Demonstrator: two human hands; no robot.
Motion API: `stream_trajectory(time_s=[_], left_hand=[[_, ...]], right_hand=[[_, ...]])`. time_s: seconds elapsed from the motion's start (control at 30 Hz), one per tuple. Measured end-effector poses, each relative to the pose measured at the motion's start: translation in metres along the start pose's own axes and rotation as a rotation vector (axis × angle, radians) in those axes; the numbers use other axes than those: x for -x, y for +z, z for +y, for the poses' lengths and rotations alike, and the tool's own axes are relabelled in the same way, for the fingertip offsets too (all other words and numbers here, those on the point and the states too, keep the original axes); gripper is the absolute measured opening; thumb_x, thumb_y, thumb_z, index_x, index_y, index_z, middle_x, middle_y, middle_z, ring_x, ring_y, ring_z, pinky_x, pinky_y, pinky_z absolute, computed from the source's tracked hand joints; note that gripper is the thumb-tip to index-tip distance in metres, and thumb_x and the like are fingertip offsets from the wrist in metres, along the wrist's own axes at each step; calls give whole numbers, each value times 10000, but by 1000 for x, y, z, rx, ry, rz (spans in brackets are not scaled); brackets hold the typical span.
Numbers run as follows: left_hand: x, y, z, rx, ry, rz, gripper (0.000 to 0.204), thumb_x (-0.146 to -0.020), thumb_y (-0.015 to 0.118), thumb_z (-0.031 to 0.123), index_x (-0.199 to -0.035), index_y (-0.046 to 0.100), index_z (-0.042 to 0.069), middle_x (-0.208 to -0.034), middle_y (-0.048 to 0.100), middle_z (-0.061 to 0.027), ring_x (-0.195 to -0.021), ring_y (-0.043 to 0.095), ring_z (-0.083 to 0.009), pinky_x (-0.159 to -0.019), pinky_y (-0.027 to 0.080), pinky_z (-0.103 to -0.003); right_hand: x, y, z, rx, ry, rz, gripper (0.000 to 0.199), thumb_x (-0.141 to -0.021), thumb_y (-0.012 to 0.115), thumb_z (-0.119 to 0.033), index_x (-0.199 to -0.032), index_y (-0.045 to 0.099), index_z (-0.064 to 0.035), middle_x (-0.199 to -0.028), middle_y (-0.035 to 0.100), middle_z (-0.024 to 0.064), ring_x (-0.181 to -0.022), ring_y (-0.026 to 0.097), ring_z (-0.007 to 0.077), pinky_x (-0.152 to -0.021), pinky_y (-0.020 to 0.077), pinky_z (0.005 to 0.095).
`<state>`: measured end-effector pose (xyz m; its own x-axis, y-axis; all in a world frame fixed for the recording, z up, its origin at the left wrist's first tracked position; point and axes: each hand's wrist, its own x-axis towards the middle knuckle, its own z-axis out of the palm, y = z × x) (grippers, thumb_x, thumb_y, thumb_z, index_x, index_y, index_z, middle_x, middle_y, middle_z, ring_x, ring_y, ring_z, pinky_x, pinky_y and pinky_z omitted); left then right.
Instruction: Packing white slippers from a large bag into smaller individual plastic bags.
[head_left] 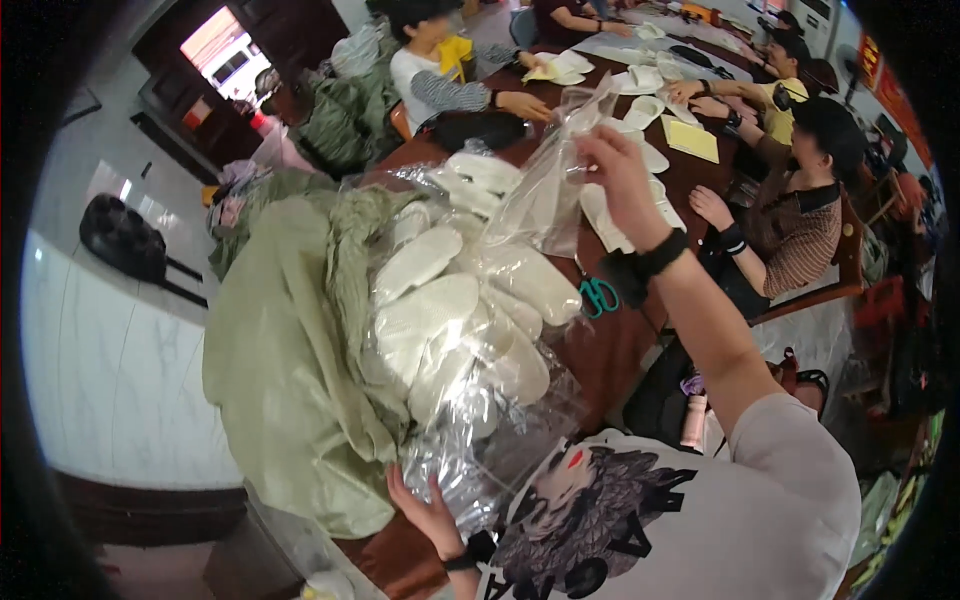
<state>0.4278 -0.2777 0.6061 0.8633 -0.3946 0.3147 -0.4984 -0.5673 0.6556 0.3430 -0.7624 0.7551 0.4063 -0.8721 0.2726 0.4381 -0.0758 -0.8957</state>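
A large clear plastic bag (530, 200) full of white slippers (430, 315) lies on the table in front of me. Its top edge is pinched in my right hand (622, 180), raised on the far right side of the pile and closed on the film. Down at the near end of the bag, my left hand (428, 512) has its fingers stretched out and apart, touching the crumpled plastic beside a green woven sack (290, 370). The sack spreads along the left of the slippers. Teal-handled scissors (599, 298) lie just right of the bag.
The brown table (600, 350) runs away from me, with more white slippers (640, 80) and a yellow pad (690, 139) along it. Co-workers sit on both sides, one (795, 210) at the right. A black stool (125, 238) stands at the left.
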Motion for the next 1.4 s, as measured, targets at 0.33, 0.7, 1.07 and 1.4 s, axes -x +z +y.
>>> stream_trajectory(time_s=[0.33, 0.7, 1.07, 1.4], left_hand=[[-81, -17, 162, 249, 592, -27, 664, -763, 748, 153, -1351, 454, 56, -1366, 471, -224, -1154, 558, -325, -932, 462, -383], [37, -34, -57, 861, -513, 39, 317, -934, 564, 127, -1210, 521, -22, -1110, 592, -88, -976, 552, -159, -871, 445, -292], [103, 12, -147, 617, -724, -55, 677, -925, 595, 267, -1380, 292, -132, -1391, 410, -218, -1271, 406, -272, -1074, 297, -338], [103, 17, -153, 613, -583, 18, 400, -954, 534, 199, -1231, 497, -87, -1121, 600, -103, -991, 546, -173, -891, 427, -286]], right_hand=[[157, 92, -90, -83, 291, -440, 118, -892, 597, -151, -886, 619, -35, -807, 590, 6, -729, 586, 102, -670, 522, 282], [199, 58, 18, 266, 313, -743, 219, -979, 481, -201, -968, 584, -8, -865, 613, 31, -749, 591, 100, -689, 478, 242], [274, -4, 165, 581, 686, -703, 186, -916, 529, -133, -924, 629, 24, -739, 640, 63, -648, 627, 134, -571, 515, 268], [290, 16, 198, 472, 663, -721, 275, -886, 594, -219, -1056, 636, -8, -890, 656, 56, -787, 612, 137, -706, 521, 295]])
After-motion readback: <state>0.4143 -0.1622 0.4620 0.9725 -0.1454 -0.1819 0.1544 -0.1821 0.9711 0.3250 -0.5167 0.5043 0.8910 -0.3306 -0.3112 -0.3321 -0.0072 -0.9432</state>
